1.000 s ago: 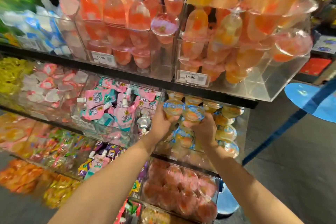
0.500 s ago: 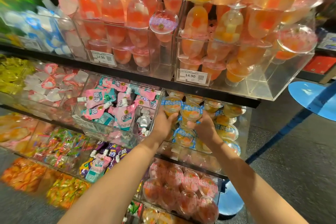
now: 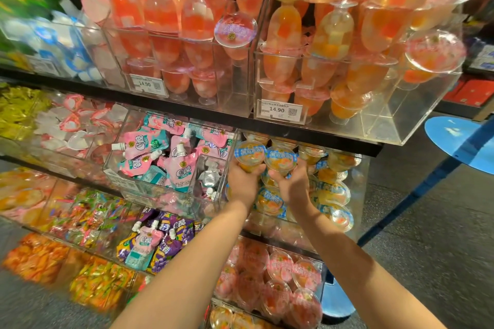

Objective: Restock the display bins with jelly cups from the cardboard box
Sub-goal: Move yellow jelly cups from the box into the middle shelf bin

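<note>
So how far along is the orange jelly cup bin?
Done: the middle-shelf bin already holds many blue-lidded cups. In hand: the left hand grips one cup and the right hand another, at the bin's mouth. Left: setting these in; the cardboard box is out of view.

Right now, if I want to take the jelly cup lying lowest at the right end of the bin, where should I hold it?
Grip the jelly cup round its clear side wall, coming from the front right. It lies tilted, lid facing out, so the foil gives no hold.
</note>
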Action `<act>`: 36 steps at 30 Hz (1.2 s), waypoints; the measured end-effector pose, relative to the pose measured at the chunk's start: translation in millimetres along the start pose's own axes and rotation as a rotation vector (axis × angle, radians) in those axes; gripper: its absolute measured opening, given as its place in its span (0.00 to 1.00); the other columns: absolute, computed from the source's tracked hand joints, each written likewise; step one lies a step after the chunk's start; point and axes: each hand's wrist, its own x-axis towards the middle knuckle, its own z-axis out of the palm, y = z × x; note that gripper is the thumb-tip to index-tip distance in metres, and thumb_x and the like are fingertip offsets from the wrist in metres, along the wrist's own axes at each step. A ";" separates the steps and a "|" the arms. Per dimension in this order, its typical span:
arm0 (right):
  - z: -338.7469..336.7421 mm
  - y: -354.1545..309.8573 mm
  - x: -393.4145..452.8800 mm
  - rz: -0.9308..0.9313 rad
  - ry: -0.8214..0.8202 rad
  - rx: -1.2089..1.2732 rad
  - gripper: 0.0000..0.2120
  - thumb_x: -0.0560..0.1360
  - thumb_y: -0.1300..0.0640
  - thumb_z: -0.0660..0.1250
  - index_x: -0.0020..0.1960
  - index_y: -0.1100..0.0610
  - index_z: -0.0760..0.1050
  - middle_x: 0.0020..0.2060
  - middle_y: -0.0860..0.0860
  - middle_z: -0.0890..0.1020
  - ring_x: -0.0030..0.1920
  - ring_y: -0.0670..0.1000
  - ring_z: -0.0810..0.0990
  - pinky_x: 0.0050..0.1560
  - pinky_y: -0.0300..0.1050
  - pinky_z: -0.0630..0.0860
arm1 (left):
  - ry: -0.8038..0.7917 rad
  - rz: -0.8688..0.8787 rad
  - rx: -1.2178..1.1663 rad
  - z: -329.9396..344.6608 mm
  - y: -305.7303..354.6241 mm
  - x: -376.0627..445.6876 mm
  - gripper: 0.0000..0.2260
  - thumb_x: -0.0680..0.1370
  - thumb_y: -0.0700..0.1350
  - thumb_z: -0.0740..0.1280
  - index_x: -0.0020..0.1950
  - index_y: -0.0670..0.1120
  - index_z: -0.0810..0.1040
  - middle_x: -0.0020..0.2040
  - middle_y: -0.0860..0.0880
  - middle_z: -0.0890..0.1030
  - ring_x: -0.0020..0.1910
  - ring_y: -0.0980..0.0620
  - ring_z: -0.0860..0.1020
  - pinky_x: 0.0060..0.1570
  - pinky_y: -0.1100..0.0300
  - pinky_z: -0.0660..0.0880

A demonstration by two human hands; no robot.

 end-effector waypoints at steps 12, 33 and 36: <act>-9.7 -10.6 -10.0 -0.009 -0.025 -0.013 0.18 0.71 0.65 0.72 0.57 0.60 0.68 0.43 0.47 0.78 0.44 0.45 0.77 0.45 0.29 0.70 | 0.142 0.127 -0.018 1.7 -9.6 -16.7 0.15 0.75 0.42 0.69 0.61 0.43 0.75 0.51 0.48 0.82 0.52 0.51 0.80 0.57 0.49 0.76; -14.1 -25.3 -16.0 0.182 -0.010 -0.133 0.38 0.70 0.62 0.75 0.73 0.64 0.58 0.34 0.48 0.75 0.43 0.51 0.76 0.49 0.39 0.71 | -0.146 -0.019 0.456 -23.7 19.8 -15.4 0.21 0.79 0.37 0.64 0.71 0.38 0.63 0.67 0.42 0.73 0.66 0.45 0.72 0.59 0.62 0.66; -20.4 -35.2 -29.0 0.329 -0.043 -0.037 0.31 0.70 0.68 0.71 0.69 0.66 0.62 0.46 0.56 0.78 0.40 0.50 0.77 0.39 0.38 0.75 | -0.192 -0.013 0.480 -43.1 21.7 -21.9 0.20 0.79 0.37 0.63 0.70 0.39 0.65 0.64 0.44 0.75 0.62 0.45 0.75 0.63 0.55 0.71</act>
